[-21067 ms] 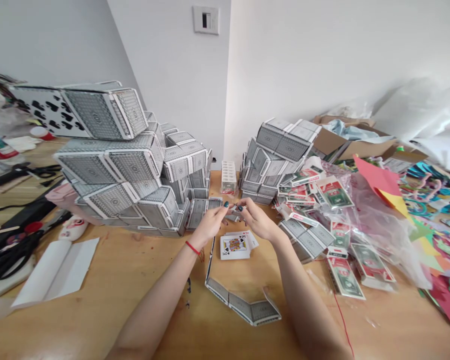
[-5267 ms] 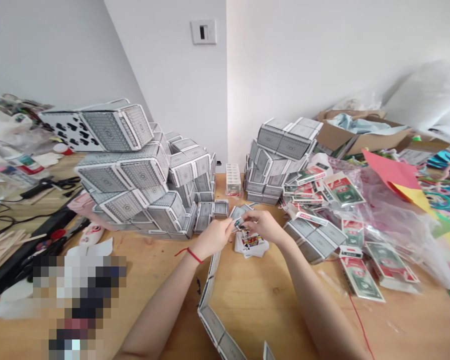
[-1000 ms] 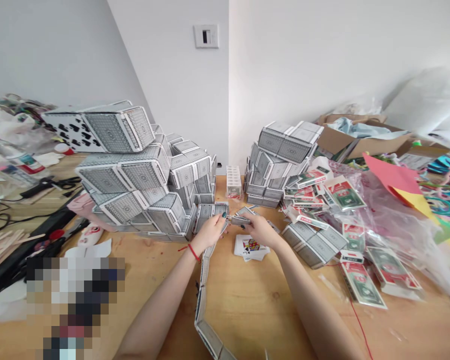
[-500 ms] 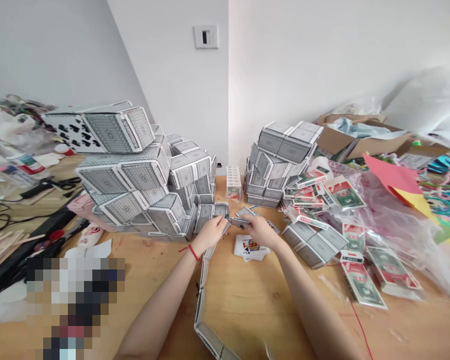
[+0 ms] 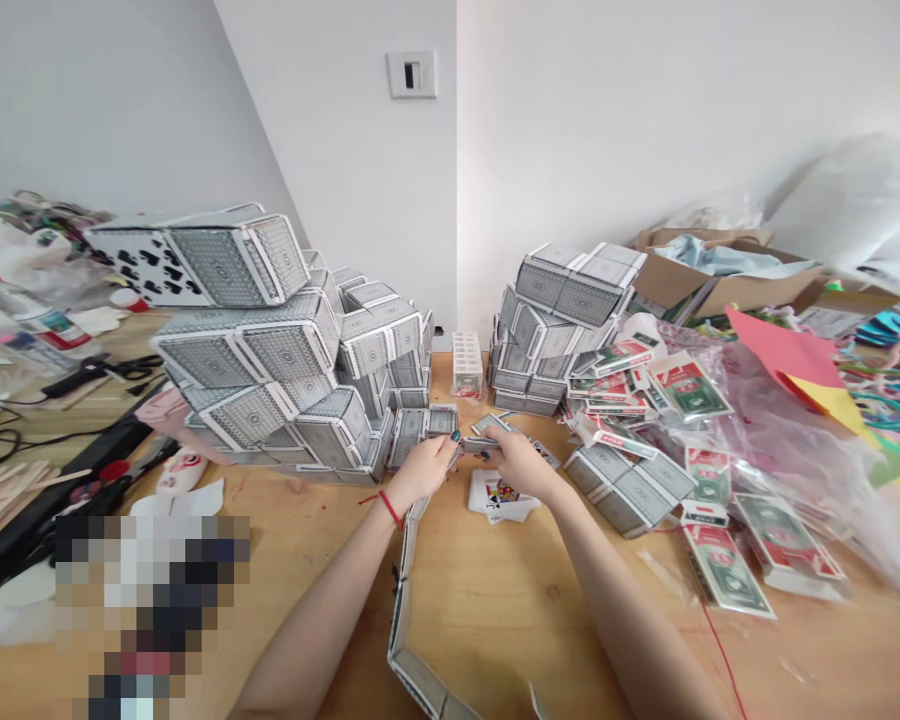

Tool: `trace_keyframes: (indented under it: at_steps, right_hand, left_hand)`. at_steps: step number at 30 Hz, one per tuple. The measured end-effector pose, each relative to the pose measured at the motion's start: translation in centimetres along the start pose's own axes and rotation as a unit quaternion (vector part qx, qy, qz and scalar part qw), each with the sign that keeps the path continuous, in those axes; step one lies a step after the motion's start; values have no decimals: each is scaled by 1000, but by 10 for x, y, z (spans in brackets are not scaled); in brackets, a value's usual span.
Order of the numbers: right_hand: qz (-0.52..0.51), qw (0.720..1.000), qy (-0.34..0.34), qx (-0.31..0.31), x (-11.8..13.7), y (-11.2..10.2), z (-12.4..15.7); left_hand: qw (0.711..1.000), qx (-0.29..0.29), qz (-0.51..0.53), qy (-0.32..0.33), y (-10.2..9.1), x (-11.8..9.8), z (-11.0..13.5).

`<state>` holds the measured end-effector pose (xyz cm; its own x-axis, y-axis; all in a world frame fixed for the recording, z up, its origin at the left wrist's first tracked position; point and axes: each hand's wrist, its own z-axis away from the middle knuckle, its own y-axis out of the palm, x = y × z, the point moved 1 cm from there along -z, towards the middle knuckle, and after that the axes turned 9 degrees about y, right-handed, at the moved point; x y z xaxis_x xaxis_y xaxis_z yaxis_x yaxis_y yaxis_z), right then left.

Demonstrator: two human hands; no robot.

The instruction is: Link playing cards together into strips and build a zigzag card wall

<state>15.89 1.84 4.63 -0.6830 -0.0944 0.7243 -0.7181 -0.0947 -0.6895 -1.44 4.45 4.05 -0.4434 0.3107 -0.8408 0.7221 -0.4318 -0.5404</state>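
Both hands meet near the middle of the table, with a grey-backed playing card [image 5: 478,446] pinched between them. My left hand [image 5: 429,465] is closed on its left end, thumb on top. On its right end, my right hand [image 5: 519,460] is closed too; some fingers are hidden. From under my left hand, a strip of joined playing cards [image 5: 401,610] standing on edge curves toward me. Below my right hand lies a loose pile of face-up cards [image 5: 501,492], a jack on top. More loose cards [image 5: 495,420] lie just behind the hands.
Blocks built of cards are stacked at left [image 5: 285,345] and right [image 5: 562,310]; one card block [image 5: 630,485] sits nearer. Boxed card decks [image 5: 709,470] and plastic wrap crowd the right. Craft sticks [image 5: 15,495] and cables lie left. A clear-wrapped pack [image 5: 467,365] stands by the wall.
Very little differs. My hands stay on the card, with slight shifts of the fingers.
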Motion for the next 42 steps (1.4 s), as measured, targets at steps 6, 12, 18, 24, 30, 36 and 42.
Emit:
trace_keyframes:
  at_steps: [6, 12, 18, 24, 30, 36, 42]
  right_hand:
    - [-12, 1000, 2, 8, 2, 3, 1]
    - [18, 1000, 12, 8, -1, 9, 0]
    - [-14, 1000, 11, -19, -5, -2, -1]
    - [-35, 999, 20, -24, -8, -10, -1]
    - [-26, 999, 11, -15, -7, -10, 0]
    - [34, 999, 8, -30, -2, -6, 0]
    - [135, 990, 3, -37, 4, 2, 2]
  left_hand:
    - [1000, 0, -18, 11, -2, -8, 2]
    - [1000, 16, -1, 5, 2, -10, 3]
    - [994, 57, 87, 31, -3, -15, 6]
    - [995, 67, 73, 25, 0, -15, 8]
    - [996, 77, -17, 44, 0, -13, 9]
    - [994, 76, -59, 52, -3, -19, 10]
    - [994, 67, -70, 56, -6, -21, 10]
